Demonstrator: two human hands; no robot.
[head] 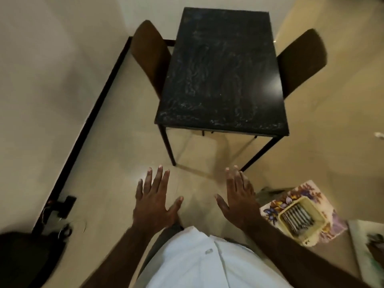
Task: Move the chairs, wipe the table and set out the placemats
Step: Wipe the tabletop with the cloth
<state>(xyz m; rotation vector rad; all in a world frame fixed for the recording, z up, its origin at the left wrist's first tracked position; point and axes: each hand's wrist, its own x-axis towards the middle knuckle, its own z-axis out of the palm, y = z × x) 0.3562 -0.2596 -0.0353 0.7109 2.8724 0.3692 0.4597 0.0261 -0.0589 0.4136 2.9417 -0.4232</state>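
Observation:
A black rectangular table with pale smears on its top stands ahead of me on the tiled floor. One brown chair is tucked in at its left side, another brown chair at its right side. My left hand and my right hand are held out flat in front of me, fingers spread, both holding nothing, short of the table's near edge. A floral placemat lies at my lower right under a basket.
A cream basket of cutlery sits on the floral mat. A wall with a black skirting board runs along the left. A dark object is at the bottom left. Another surface shows at the right edge.

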